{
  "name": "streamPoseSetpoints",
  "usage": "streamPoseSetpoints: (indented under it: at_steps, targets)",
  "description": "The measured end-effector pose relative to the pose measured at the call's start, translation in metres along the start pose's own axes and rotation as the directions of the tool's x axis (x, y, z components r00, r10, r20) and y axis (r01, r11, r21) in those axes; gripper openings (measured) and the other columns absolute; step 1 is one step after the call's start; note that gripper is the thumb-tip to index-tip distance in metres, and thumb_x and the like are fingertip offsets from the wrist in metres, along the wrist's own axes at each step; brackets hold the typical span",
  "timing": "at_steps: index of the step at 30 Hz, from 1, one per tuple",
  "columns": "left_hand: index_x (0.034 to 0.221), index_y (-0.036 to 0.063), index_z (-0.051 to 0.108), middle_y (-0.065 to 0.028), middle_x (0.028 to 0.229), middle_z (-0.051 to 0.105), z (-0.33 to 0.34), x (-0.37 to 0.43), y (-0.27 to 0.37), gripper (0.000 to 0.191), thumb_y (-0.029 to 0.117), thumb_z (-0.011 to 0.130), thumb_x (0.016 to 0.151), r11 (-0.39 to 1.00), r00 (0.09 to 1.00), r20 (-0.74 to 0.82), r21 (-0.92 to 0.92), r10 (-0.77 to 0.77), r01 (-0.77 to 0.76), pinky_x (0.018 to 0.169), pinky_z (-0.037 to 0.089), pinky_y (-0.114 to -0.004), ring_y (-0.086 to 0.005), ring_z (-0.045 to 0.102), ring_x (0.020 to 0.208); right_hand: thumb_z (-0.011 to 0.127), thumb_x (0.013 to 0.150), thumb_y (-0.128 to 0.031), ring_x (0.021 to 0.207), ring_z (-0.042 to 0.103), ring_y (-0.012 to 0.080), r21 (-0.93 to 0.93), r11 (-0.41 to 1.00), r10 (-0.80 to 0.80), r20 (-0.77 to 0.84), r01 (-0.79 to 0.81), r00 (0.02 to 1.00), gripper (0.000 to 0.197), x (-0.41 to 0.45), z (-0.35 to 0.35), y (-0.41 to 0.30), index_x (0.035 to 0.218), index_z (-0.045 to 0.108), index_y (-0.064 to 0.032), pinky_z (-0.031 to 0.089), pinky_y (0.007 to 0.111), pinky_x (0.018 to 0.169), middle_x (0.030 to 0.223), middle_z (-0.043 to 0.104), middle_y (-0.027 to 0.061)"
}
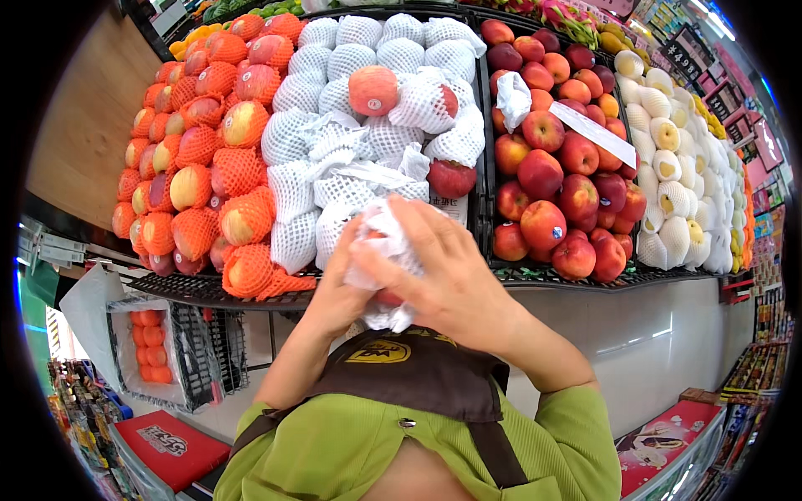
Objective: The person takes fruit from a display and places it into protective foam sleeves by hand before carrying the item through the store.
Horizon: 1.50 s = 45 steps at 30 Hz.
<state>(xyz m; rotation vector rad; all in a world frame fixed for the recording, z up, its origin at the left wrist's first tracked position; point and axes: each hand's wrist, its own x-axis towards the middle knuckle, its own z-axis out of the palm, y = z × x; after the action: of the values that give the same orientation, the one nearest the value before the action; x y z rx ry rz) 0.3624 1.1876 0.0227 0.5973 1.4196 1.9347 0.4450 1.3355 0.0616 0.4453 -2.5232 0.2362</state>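
Observation:
Both my hands hold one red apple wrapped in crumpled white paper, close in front of my apron. My left hand cups it from the left, and my right hand spreads its fingers over its top and right side. Red skin shows below my right fingers and in a small gap above. Just beyond lie apples in white foam nets, with loose white wrapping on top. A bare apple rests on the nets, and a dark red apple lies at their right side.
Apples in orange foam nets fill the left of the display. To the right are bare red nectarines or similar fruit, then pale fruit in white nets. A black crate edge runs along the front. A lined crate stands lower left.

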Motion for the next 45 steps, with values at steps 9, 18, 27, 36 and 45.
streamPoseSetpoints:
  at_steps: [9,18,27,36,45]
  targets:
    - [0.135,0.0006,0.024,-0.0235,0.097,0.059,0.025,0.046,0.045,0.068,0.051,0.034,0.091,0.845,0.907,0.289,0.521,-0.305,0.118,0.055,0.047,-0.03,-0.0214,0.058,0.048,0.078,0.051,-0.009,0.104,0.052,0.0214,0.807,0.442,0.597,0.062,-0.393,0.8,0.08,-0.059,0.011,0.048,0.121,0.039,-0.0051,0.046,0.034,0.086,0.113,0.05,0.0105]
    - [0.095,0.0051,0.055,-0.0067,0.088,0.061,-0.022,0.063,0.02,0.025,0.018,0.064,0.076,0.386,0.911,0.389,0.827,0.135,-0.41,0.07,0.045,-0.033,-0.0207,0.06,0.076,0.075,0.062,-0.003,0.097,0.055,0.0192,0.914,0.005,0.769,0.256,-0.405,0.586,0.052,-0.053,0.026,0.063,0.104,0.045,-0.0051,0.047,0.032,0.082,0.107,0.056,0.0099]
    - [0.095,0.0084,0.055,-0.0063,0.092,0.061,-0.044,0.069,-0.007,0.026,0.016,0.064,0.072,-0.232,0.842,0.534,0.811,-0.079,-0.537,0.087,0.039,-0.036,-0.022,0.057,0.091,0.076,0.056,-0.04,0.087,0.055,0.0261,0.032,0.728,0.658,0.248,-0.685,0.711,0.057,-0.039,0.063,0.065,0.101,0.053,-0.0129,0.042,0.039,0.075,0.091,0.056,0.0104]
    - [0.1,0.0066,0.05,-0.0101,0.098,0.054,-0.006,0.057,0.0,0.037,0.027,0.067,0.073,-0.013,0.83,0.557,0.83,-0.018,-0.558,0.082,0.04,-0.039,-0.0288,0.054,0.093,0.072,0.061,-0.053,0.108,0.047,0.027,0.016,0.865,0.472,0.317,-0.502,0.823,0.07,-0.038,0.022,0.079,0.114,0.05,-0.013,0.031,0.045,0.091,0.107,0.055,0.0072]
    - [0.094,0.0091,0.053,-0.0116,0.094,0.056,0.01,0.085,0.009,0.025,0.025,0.063,0.077,0.195,0.814,0.575,0.81,-0.085,-0.552,0.067,0.047,-0.039,-0.0319,0.059,0.078,0.08,0.054,-0.028,0.105,0.047,0.0383,-0.061,0.801,0.595,-0.018,-0.595,0.803,0.094,-0.022,0.075,0.125,0.13,0.028,-0.0096,0.042,0.046,0.083,0.12,0.039,0.0192]
